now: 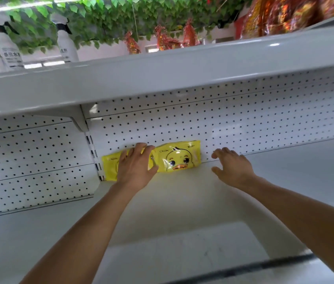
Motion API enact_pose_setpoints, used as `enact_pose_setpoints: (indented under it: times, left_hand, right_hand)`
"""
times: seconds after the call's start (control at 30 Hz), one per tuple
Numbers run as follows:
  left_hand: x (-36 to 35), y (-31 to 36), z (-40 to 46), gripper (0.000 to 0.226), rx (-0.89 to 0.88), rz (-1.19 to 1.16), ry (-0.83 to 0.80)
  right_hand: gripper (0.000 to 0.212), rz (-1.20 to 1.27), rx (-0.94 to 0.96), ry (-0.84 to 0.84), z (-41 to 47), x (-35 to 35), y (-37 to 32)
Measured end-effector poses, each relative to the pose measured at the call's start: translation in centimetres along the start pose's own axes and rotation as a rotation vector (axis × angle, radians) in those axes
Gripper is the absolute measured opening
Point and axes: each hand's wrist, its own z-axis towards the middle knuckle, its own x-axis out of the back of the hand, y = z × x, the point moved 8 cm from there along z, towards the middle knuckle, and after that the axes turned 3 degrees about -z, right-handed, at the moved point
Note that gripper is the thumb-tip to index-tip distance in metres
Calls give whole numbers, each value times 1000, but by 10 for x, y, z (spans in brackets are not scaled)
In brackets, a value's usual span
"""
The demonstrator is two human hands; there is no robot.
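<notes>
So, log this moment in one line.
left hand: rests on left yellow plastic pack | right hand: open, beside duck-printed yellow pack | both against white pegboard

Consists of two bare hands: left hand point(135, 165), right hand point(233, 167). Joins each to a bare forearm: left forearm point(92, 222), right forearm point(297, 206). Runs uncovered from hands to the edges of the view — skin only, smooth in outline. Narrows at the wrists, widens toward the elbows. Leaves nail detail blurred.
</notes>
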Motion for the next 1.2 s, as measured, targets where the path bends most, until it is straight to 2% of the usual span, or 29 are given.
enact_pose_setpoints:
  times: [0.17,0.3,0.5,0.77,0.93,1.03,1.2]
  left_hand:
    - [21,102,-12,61,-66,-156,-34]
    - [36,200,-28,59,-140,-395,-15]
    - [49,370,-64,52,-304,-569,-12]
    - [36,578,-121,42,-486,-802,-101]
    - [-2,707,-156,36,-618,-903,-299]
    - [-40,776,-177,34,-683,-906,-457]
    - [-118,884,-202,33,-739,-922,-718]
  right_hand:
    - [45,-27,95,101,-58,62,51]
    - [53,7,100,139,-121,114,121]
    - [51,-42,-43,238,-221,184,246]
    - [41,-151,-259,208,-355,234,411]
    - [31,-137,-509,143,-436,229,520]
    - [27,-95,-702,70,-489,210,585]
    - [26,-61,-905,-32,-560,168,680]
